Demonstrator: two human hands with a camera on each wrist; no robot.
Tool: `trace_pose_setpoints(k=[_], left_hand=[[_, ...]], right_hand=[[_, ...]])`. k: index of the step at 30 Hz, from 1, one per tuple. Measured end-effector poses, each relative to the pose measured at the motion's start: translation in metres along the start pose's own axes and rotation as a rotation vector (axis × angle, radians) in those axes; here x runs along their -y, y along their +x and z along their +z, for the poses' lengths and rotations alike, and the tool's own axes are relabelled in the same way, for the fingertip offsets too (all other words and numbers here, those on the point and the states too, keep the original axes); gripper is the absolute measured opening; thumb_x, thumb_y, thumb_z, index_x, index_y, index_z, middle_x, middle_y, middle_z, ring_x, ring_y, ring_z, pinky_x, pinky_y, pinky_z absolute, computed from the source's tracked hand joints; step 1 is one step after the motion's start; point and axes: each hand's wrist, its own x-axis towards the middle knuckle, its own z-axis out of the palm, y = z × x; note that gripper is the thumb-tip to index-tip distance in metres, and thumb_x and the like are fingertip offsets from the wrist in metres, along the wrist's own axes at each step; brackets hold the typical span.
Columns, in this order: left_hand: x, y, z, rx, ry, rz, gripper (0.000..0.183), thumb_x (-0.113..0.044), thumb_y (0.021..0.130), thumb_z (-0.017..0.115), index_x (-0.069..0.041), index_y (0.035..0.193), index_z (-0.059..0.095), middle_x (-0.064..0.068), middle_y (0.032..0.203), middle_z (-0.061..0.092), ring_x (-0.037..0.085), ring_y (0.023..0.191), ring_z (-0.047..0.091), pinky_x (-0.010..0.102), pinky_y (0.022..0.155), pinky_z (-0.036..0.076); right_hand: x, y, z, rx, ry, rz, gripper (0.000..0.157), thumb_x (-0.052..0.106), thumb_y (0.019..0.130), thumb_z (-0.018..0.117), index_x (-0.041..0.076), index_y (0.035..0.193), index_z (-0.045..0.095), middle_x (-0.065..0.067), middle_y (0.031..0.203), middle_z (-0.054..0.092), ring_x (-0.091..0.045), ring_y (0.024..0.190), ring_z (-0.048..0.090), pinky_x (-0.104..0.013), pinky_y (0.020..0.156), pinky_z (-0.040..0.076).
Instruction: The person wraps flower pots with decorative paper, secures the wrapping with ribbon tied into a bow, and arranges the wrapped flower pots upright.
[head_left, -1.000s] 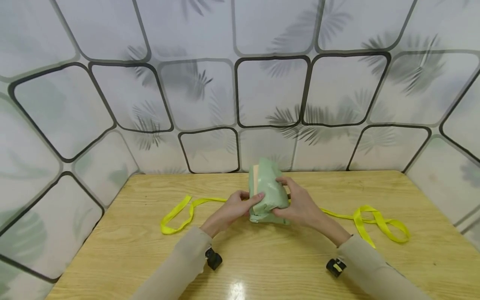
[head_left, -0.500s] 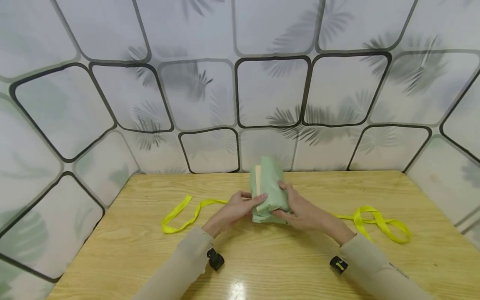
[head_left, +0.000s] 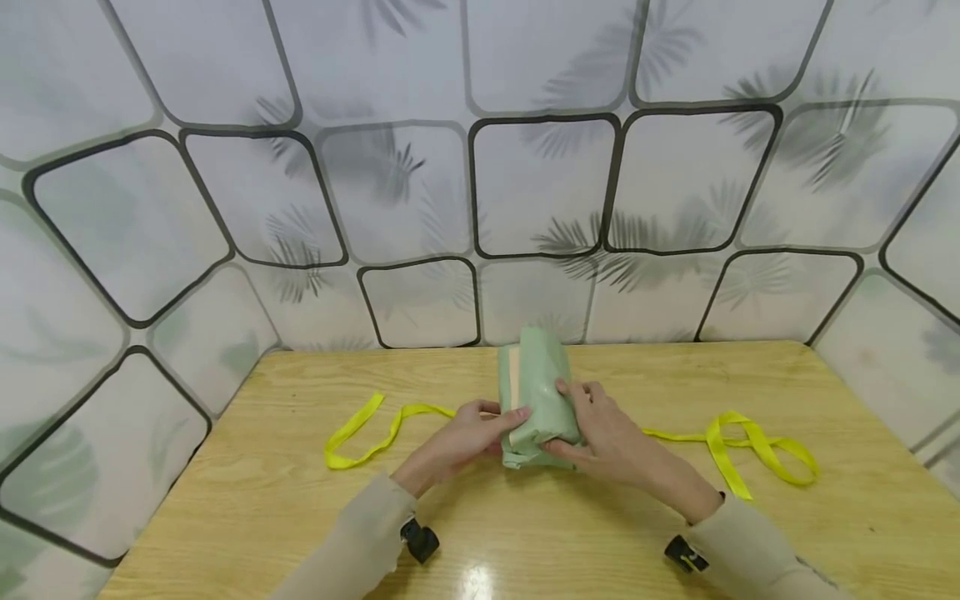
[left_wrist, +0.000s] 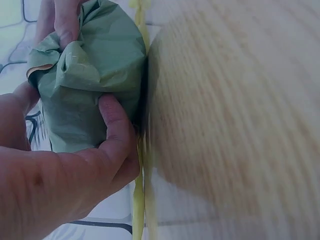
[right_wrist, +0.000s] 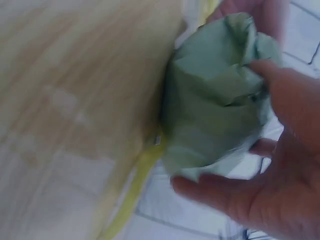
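A parcel wrapped in pale green paper (head_left: pixel 543 375), with a tan strip along its upper left side, lies between both hands near the table's back edge. My left hand (head_left: pixel 467 435) grips its left side, thumb on top near the strip. From the right, my right hand (head_left: pixel 617 433) holds it, thumb against the crumpled near end and fingers along the side. The left wrist view shows the bunched green paper (left_wrist: pixel 115 75) with a flap curling to a tan inner face. A yellow ribbon (head_left: pixel 352 454) runs behind the hands and parcel; its middle is hidden.
The ribbon's right end (head_left: pixel 798 458) lies in loops on the wooden table (head_left: pixel 300 533). A patterned fabric wall (head_left: pixel 547 183) rises right behind the table's back edge and along both sides. A small black device (head_left: pixel 420 542) hangs at the left wrist, another (head_left: pixel 686 553) at the right.
The parcel has shifted slightly toward the front, its near end lower in view. Both hands have moved with it, still gripping. The ribbon stays nearly as it was.
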Motion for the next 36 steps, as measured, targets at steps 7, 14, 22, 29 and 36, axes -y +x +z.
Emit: trace_pose_setpoints(k=[7, 14, 22, 29, 36], left_hand=[[0.000, -0.001, -0.004, 0.026, -0.030, 0.006, 0.090, -0.054, 0.084, 0.064, 0.005, 0.141, 0.028, 0.014, 0.113, 0.065, 0.019, 0.094, 0.068, 0.036, 0.085, 0.055], [0.004, -0.002, -0.007, 0.056, -0.045, 0.006, 0.091, -0.054, 0.084, 0.063, 0.005, 0.143, 0.026, 0.014, 0.115, 0.064, 0.020, 0.097, 0.068, 0.036, 0.085, 0.055], [0.008, -0.001, -0.013, 0.088, -0.065, 0.021, 0.082, -0.050, 0.087, 0.061, 0.004, 0.141, 0.030, 0.015, 0.118, 0.063, 0.021, 0.099, 0.067, 0.037, 0.087, 0.054], [0.006, -0.003, -0.016, 0.106, -0.040, 0.030, 0.077, -0.051, 0.088, 0.059, 0.002, 0.139, 0.036, 0.016, 0.124, 0.059, 0.022, 0.102, 0.066, 0.038, 0.088, 0.054], [0.005, -0.012, -0.031, 0.069, 0.094, 0.052, 0.078, -0.057, 0.088, 0.056, -0.003, 0.142, 0.036, 0.016, 0.133, 0.053, 0.025, 0.110, 0.062, 0.038, 0.089, 0.054]], right_hand=[[0.011, 0.001, -0.001, -0.159, -0.110, -0.096, 0.078, 0.040, 0.069, 0.083, 0.011, 0.133, 0.049, -0.020, 0.129, 0.048, -0.034, 0.109, 0.056, -0.045, 0.081, 0.055], [0.018, -0.002, -0.009, -0.092, -0.022, -0.191, 0.068, 0.040, 0.074, 0.079, 0.017, 0.133, 0.056, -0.021, 0.138, 0.042, -0.037, 0.118, 0.050, -0.047, 0.085, 0.052], [0.028, 0.007, -0.001, -0.181, -0.036, -0.131, 0.048, 0.043, 0.076, 0.076, 0.020, 0.117, 0.067, -0.018, 0.130, 0.050, -0.033, 0.107, 0.057, -0.042, 0.076, 0.055], [0.032, 0.011, 0.004, -0.235, -0.114, -0.128, 0.037, 0.041, 0.073, 0.080, 0.022, 0.103, 0.068, -0.017, 0.122, 0.054, -0.034, 0.099, 0.058, -0.044, 0.072, 0.054], [0.033, 0.012, 0.004, -0.250, -0.155, -0.140, 0.037, 0.041, 0.071, 0.081, 0.021, 0.098, 0.068, -0.015, 0.118, 0.055, -0.031, 0.099, 0.059, -0.043, 0.071, 0.053]])
